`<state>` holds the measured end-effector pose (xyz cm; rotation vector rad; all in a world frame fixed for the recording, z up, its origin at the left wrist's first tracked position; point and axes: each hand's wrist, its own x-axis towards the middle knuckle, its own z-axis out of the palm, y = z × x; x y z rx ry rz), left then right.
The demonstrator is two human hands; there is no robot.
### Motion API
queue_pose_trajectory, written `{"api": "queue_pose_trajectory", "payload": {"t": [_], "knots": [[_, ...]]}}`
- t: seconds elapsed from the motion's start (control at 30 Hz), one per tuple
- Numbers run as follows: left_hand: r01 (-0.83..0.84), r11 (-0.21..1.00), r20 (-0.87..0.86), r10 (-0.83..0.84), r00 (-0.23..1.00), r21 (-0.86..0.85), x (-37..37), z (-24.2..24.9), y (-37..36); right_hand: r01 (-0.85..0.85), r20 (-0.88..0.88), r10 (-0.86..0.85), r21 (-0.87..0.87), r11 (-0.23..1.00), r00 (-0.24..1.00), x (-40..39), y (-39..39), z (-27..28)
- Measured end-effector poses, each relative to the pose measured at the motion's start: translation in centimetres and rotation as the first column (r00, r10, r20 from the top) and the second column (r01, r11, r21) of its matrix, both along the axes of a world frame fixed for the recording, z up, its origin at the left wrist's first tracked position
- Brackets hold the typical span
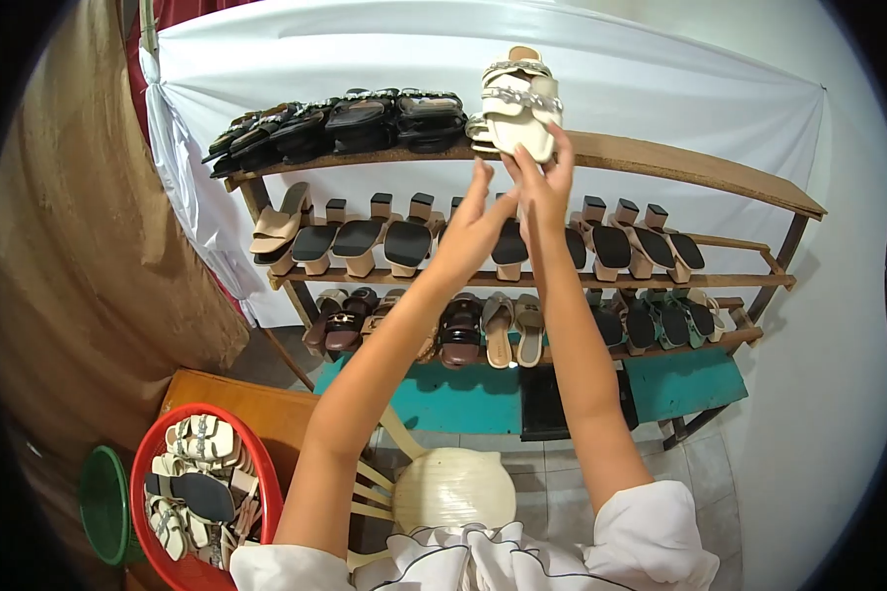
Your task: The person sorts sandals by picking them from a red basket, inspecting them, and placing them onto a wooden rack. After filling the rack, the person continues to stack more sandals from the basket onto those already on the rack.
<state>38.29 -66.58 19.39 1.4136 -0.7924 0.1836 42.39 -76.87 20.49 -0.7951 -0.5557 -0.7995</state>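
On top shelf [660, 163], cream sandal [518, 106] in right hand [547, 182], grip half-hidden

We see black sandals [345, 123] on the top shelf, block-heeled sandals [384, 241] below, a red basket [266, 492] of sandals, a green basin [99, 507], a cream chair [453, 488]

One view only, from a camera on the person's head. It looks forward and down along both outstretched arms toward a wooden shoe rack [660, 163] against a white sheet [365, 49]. Wide fisheye lens: edges bend, corners go dark. The rack sits at arm's reach, filling the upper middle; a red basket [148, 453] and floor tiles [562, 483] lie close below.
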Motion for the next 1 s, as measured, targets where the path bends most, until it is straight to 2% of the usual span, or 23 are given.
{"api": "queue_pose_trajectory", "payload": {"t": [0.07,0.17,0.37,0.47,0.5,0.63,0.73,0.83,0.9,1.0], "knots": [[-0.045,0.999,-0.03,0.045,0.999,-0.001,-0.1,1.1,0.7,0.1,-0.025,-0.101,-0.051,0.994,0.995,2.6,0.3,1.8],[-0.124,0.992,-0.023,0.124,0.992,0.026,0.1,1.4,1.7,0.089,-0.114,-0.102,-0.111,0.99,0.988,6.0,-0.4,2.7],[-0.218,0.975,-0.072,0.22,0.973,0.032,0.5,1.7,3.2,0.013,-0.303,-0.07,-0.186,0.983,0.95,6.7,-0.9,3.5],[-0.265,0.964,-0.024,0.265,0.964,0.022,1.0,2.1,3.8,0.034,-0.372,-0.224,-0.454,0.891,0.901,6.5,-1.7,3.9],[-0.279,0.96,0.01,0.279,0.96,0.019,1.6,2.2,4.0,0.086,-0.352,-0.29,-0.494,0.865,0.89,6.3,-1.9,3.8],[-0.298,0.954,0.034,0.297,0.954,0.014,1.8,2.7,4.5,0.106,-0.345,-0.47,-0.705,0.701,0.813,5.7,-3.1,4.3],[-0.27,0.962,0.008,0.271,0.963,-0.029,0.8,3.3,4.8,0.095,-0.329,-0.455,-0.716,0.692,0.828,5.0,-3.5,4.1],[-0.28,0.959,0.001,0.281,0.96,-0.029,0.1,3.3,5.1,0.16,-0.253,-0.444,-0.691,0.705,0.859,3.4,-2.7,3.5],[-0.297,0.955,-0.006,0.297,0.955,-0.015,-0.5,3.1,5.3,0.331,-0.157,-0.475,-0.532,0.779,0.866,4.8,-1.8,1.7],[-0.328,0.942,0.054,0.333,0.942,-0.074,-1.4,1.7,6.6,0.409,-0.156,-0.475,-0.326,0.852,0.866,3.5,0.2,-0.2]]}}
